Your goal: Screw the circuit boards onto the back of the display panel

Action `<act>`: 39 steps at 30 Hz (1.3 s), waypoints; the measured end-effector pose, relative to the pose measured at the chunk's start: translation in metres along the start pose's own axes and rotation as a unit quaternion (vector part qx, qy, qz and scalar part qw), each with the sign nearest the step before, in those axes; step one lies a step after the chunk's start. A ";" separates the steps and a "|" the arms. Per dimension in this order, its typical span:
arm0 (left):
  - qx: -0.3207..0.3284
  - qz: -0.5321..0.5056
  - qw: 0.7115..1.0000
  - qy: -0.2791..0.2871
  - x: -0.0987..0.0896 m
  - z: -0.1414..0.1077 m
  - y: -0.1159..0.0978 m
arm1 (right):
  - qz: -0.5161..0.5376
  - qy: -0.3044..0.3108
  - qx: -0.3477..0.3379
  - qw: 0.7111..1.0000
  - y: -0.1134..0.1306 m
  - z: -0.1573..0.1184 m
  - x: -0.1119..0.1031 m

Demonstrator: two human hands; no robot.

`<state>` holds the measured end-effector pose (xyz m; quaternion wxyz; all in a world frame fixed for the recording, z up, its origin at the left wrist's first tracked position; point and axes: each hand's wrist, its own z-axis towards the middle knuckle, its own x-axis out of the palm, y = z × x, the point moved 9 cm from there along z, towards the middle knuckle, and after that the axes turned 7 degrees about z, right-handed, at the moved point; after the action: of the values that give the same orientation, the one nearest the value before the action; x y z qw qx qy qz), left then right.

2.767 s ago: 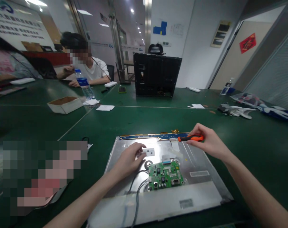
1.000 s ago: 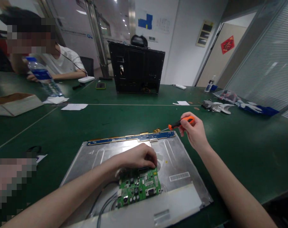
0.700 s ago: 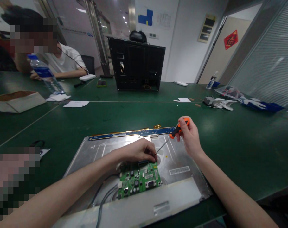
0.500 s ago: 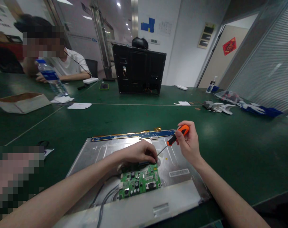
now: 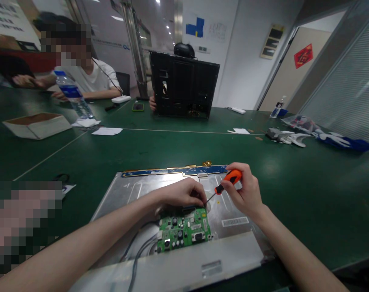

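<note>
In front of me a flat metal display panel [image 5: 135, 194] lies on its face, with a green circuit board [image 5: 184, 231] on its back. A narrow blue circuit strip [image 5: 175, 172] runs along the far edge. My right hand [image 5: 245, 188] is closed round the orange and black handle of a screwdriver [image 5: 232, 177]. Its shaft slants down left to the board's far right corner. My left hand [image 5: 188, 192] is at that same corner, fingertips pinched beside the screwdriver tip; what they hold, if anything, is hidden. Grey cables [image 5: 138, 259] leave the board's left side.
Across the green table [image 5: 160, 150] a black monitor housing [image 5: 184, 83] stands upright, a person behind it. Another person sits far left near a water bottle [image 5: 73, 95] and an open box [image 5: 38, 125]. Gloves [image 5: 288, 138] and plastic bags lie at the right.
The view has shifted slightly, moving everything a little to the right. The screwdriver stays at the board's corner. Fingers now show at the monitor housing's left edge, and the seated person's arm has moved outward.
</note>
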<state>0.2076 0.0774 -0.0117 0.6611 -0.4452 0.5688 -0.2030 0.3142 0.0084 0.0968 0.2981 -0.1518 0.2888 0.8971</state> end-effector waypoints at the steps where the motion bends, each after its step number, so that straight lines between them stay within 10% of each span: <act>1: -0.004 -0.002 1.000 0.000 0.000 0.000 0.000 | 0.000 0.001 -0.005 1.000 0.001 0.000 0.000; 14: -0.008 -0.016 1.000 0.012 0.002 0.002 0.006 | 0.055 0.107 0.035 0.992 0.003 0.000 0.021; 39: 0.002 -0.001 1.000 0.007 0.001 0.004 0.006 | 0.041 0.033 -0.091 0.994 0.019 -0.008 0.016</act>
<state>0.2099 0.0810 -0.0180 0.6580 -0.4434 0.5721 -0.2080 0.2905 -0.0011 0.0916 0.2362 -0.1960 0.2221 0.9255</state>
